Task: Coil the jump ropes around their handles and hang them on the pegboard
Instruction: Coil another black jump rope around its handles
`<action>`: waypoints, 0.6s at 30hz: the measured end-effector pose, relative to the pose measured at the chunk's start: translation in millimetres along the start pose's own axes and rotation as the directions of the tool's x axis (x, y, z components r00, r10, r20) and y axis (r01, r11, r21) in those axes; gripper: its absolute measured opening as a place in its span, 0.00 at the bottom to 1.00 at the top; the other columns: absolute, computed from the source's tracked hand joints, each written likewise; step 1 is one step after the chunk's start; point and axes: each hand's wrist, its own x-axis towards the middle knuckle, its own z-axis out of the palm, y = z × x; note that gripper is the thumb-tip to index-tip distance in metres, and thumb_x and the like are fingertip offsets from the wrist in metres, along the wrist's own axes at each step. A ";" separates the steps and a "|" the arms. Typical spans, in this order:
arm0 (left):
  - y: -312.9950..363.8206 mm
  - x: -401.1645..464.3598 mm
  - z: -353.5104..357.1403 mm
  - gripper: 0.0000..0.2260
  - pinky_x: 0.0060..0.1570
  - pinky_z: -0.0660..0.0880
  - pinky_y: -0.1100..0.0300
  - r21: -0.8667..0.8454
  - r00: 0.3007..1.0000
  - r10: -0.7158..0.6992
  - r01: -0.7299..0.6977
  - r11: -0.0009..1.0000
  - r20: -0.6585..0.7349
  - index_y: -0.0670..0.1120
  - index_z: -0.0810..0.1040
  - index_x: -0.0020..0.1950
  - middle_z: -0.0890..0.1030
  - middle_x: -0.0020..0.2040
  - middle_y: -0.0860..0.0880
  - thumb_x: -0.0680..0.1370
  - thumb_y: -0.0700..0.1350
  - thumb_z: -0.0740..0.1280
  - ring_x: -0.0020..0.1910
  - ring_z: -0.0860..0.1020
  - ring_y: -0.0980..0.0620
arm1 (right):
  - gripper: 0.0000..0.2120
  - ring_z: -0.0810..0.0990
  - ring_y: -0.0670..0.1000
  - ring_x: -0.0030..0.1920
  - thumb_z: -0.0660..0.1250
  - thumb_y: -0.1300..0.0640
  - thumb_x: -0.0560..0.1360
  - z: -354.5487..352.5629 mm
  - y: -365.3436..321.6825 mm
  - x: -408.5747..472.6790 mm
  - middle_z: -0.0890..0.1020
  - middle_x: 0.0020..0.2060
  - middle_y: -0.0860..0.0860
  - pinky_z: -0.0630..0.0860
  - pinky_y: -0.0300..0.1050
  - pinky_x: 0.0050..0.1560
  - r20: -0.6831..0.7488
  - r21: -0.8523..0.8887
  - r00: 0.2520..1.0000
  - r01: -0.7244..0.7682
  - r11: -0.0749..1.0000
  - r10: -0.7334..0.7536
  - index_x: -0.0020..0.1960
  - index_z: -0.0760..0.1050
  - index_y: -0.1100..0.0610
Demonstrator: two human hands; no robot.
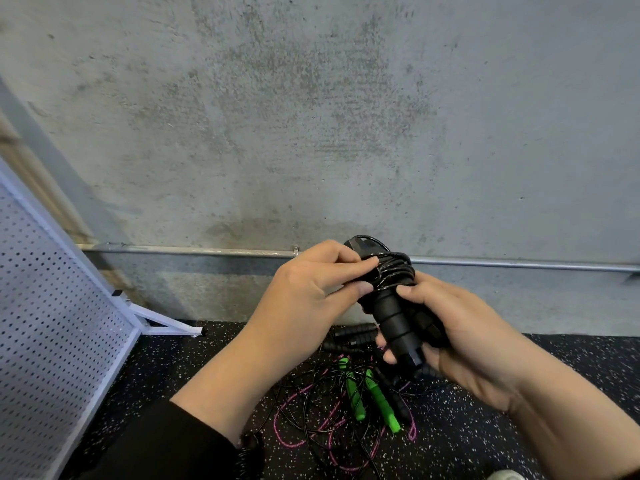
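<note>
A black jump rope (391, 271) is wound in tight turns around its two black handles (398, 323), held in front of me at mid-height. My right hand (464, 341) grips the lower part of the handles from the right. My left hand (311, 289) pinches the coiled cord at the upper end with thumb and fingers. On the floor below lie a rope with green handles (377, 400), a pink cord (311, 431) and more black handles (353, 336), all tangled. The white pegboard (52, 306) stands at the left, leaning on its frame.
A grey concrete wall (311, 133) faces me with a metal pipe (190, 251) running along it low down. The floor is dark speckled rubber (554, 368). The pegboard's white foot (166, 323) sticks out onto the floor.
</note>
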 end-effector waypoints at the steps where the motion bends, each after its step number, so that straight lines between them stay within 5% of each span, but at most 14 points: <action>1: 0.0 0.0 0.1 0.13 0.55 0.72 0.68 0.002 1.000 -0.005 0.005 1.000 -0.005 0.48 0.86 0.60 0.80 0.49 0.57 0.77 0.39 0.74 0.53 0.79 0.58 | 0.10 0.82 0.59 0.38 0.61 0.59 0.82 0.4 0.4 0.0 0.81 0.42 0.62 0.83 0.49 0.35 -0.003 -0.007 1.000 -0.002 1.000 0.001 0.60 0.78 0.59; 9: -0.9 -0.8 5.2 0.13 0.54 0.72 0.68 0.062 0.998 -0.010 0.014 0.998 -0.058 0.48 0.86 0.61 0.79 0.47 0.57 0.77 0.41 0.73 0.50 0.79 0.57 | 0.11 0.85 0.60 0.36 0.62 0.58 0.83 6.1 6.5 5.9 0.85 0.42 0.64 0.82 0.47 0.30 -0.116 -0.075 0.991 0.053 0.996 -0.061 0.65 0.72 0.51; 14: -1.0 -1.3 5.9 0.12 0.52 0.70 0.71 0.101 0.999 0.010 -0.007 0.995 -0.033 0.47 0.86 0.60 0.79 0.45 0.56 0.77 0.41 0.73 0.49 0.78 0.58 | 0.12 0.83 0.59 0.36 0.65 0.52 0.81 3.7 6.0 8.1 0.83 0.42 0.60 0.81 0.47 0.29 -0.117 -0.051 0.992 0.044 0.998 -0.050 0.62 0.75 0.55; 18: 1.9 -5.4 13.6 0.13 0.51 0.74 0.65 0.119 0.986 0.060 -0.042 0.992 -0.155 0.45 0.85 0.62 0.78 0.45 0.53 0.78 0.42 0.70 0.48 0.78 0.56 | 0.11 0.81 0.58 0.35 0.65 0.56 0.82 4.8 4.7 10.8 0.82 0.44 0.63 0.81 0.49 0.29 -0.074 -0.043 0.996 0.043 0.998 -0.046 0.64 0.74 0.55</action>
